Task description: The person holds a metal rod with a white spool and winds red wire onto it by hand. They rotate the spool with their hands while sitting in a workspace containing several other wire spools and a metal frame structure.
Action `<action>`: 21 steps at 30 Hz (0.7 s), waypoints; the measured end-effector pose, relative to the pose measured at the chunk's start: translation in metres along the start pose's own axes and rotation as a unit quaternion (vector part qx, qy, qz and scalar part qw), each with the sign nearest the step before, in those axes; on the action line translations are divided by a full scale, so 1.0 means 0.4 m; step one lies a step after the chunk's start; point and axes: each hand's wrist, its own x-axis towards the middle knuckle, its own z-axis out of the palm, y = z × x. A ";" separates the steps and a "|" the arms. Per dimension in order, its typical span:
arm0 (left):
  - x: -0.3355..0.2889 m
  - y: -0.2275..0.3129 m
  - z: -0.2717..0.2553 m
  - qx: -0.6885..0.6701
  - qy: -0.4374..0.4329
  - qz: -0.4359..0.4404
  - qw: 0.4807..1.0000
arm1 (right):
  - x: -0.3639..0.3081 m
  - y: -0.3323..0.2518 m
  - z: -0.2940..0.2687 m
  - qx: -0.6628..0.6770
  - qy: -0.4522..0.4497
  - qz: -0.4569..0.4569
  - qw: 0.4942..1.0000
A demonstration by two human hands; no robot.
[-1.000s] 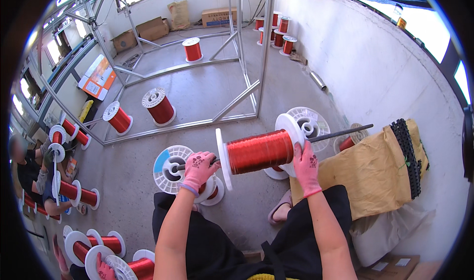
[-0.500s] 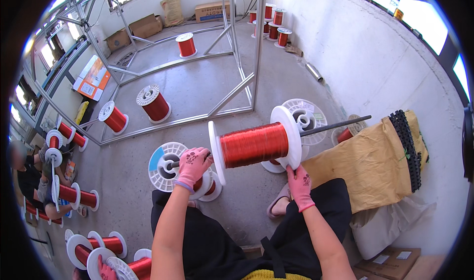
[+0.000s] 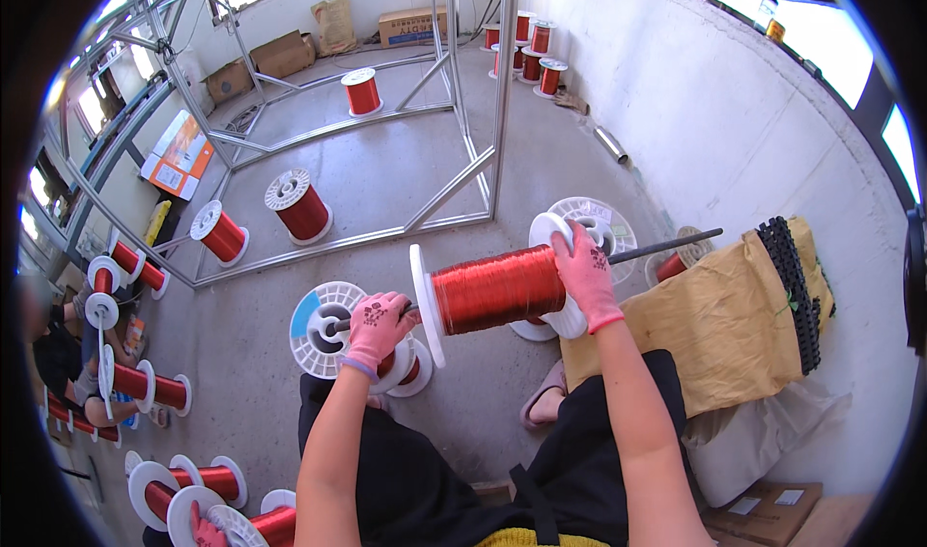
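Observation:
A large spool of red copper wire (image 3: 497, 288) with white flanges hangs level in front of my knees, threaded on a dark metal rod (image 3: 666, 246). My left hand (image 3: 379, 327), in a pink glove, is closed around the rod just left of the spool. My right hand (image 3: 586, 272), gloved too, grips the upper part of the right flange, with the fingers over its rim; the fingertips are partly hidden. Below stand a white spool (image 3: 328, 330) with a blue patch by my left hand and another white-flanged spool (image 3: 603, 221) behind the right flange.
An aluminium-profile frame (image 3: 338, 248) stands ahead, with several red wire spools in and around it. Brown cloth (image 3: 695, 320) covers something at my right, beside the white wall (image 3: 734, 132). At the left sits a person (image 3: 63, 354) among spools. Another pink-gloved hand (image 3: 206, 528) touches spools at lower left.
My right hand has moved up from the bottom of the right flange to its upper rim. My left hand keeps its hold on the rod, nearly in place.

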 end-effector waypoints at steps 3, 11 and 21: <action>0.011 -0.005 -0.004 0.008 -0.005 0.006 1.000 | -0.016 0.011 0.007 0.032 0.022 0.008 0.999; 0.006 0.001 -0.006 0.001 -0.010 -0.007 1.000 | -0.048 0.025 0.006 0.088 0.027 -0.003 0.996; 0.004 -0.005 -0.006 -0.002 -0.011 -0.013 1.000 | -0.126 0.075 0.021 0.157 0.049 -0.045 0.985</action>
